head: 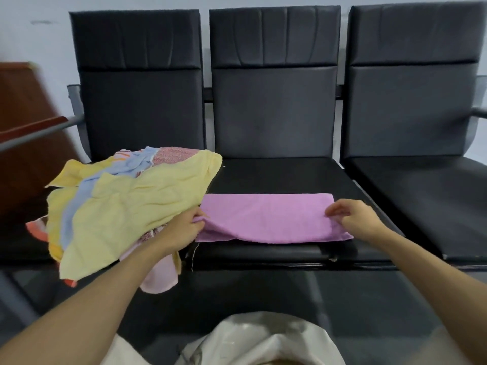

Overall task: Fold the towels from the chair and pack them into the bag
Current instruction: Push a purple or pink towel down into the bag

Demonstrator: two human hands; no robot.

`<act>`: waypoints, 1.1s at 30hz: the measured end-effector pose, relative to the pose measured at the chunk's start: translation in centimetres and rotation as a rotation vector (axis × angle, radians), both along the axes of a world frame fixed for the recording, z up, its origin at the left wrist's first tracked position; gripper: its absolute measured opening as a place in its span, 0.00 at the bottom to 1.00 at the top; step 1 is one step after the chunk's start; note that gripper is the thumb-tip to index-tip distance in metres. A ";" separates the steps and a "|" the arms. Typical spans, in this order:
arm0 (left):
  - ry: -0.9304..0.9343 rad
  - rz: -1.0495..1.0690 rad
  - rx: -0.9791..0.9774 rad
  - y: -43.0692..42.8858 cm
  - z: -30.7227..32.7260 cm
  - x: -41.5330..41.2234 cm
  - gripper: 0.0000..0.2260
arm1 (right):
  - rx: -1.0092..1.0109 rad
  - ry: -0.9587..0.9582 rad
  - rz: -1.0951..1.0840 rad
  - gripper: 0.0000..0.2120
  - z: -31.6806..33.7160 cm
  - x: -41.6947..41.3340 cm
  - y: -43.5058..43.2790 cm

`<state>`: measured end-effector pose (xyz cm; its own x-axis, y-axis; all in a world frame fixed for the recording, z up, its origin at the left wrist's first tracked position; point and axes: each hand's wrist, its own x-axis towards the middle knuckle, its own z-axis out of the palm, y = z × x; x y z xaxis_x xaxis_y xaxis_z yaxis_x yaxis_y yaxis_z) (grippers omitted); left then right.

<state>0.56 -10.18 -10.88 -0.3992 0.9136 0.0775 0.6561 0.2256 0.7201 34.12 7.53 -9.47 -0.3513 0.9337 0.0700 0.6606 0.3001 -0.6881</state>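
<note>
Purple towel (266,217) lies as a long folded strip across the middle seat (276,177), near its front edge. Our left hand (181,227) pinches its left end. Our right hand (353,219) seems to pinch the right end, though the fingertips blur. We should lift both ends level and match the corners. The unfolded pile (126,206) on the left seat crowds that end and may snag. The white bag (258,338) waits below.

No text, label, brand, number or sign can be read anywhere in this view.
</note>
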 end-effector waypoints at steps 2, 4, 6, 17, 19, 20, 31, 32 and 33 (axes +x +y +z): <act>0.079 -0.054 -0.105 -0.7 -0.1 -0.1 0.06 | -0.048 -0.074 0.020 0.19 0.1 0.2 -0.4; 0.100 -0.093 -0.100 -1.0 0.2 0.0 0.06 | -0.071 -0.095 0.013 0.19 0.1 0.2 -0.4; 0.178 -0.090 -0.083 -0.6 0.2 0.1 0.08 | -0.078 -0.113 -0.032 0.18 0.3 -0.1 -0.3; 0.074 0.274 -0.283 4.6 -2.0 -0.4 0.27 | -0.165 -0.250 -0.267 0.16 -1.0 -2.4 0.4; 0.072 0.256 -0.298 4.8 -2.0 0.0 0.29 | -0.192 -0.266 -0.279 0.09 -1.0 -2.9 0.4; 0.074 0.250 -0.294 5.0 -1.9 0.2 0.28 | -0.206 -0.275 -0.276 0.08 -0.8 -3.2 0.4; -0.951 0.487 0.031 3.9 1.7 0.6 0.06 | -0.362 -0.222 -0.152 0.09 0.1 -3.4 0.0; -1.035 0.494 0.022 3.7 2.1 0.5 0.03 | -0.374 -0.177 -0.150 0.09 0.2 -3.4 -0.1; -1.080 0.492 0.016 3.5 2.5 0.6 0.02 | -0.397 -0.126 -0.150 0.08 0.2 -3.4 -0.2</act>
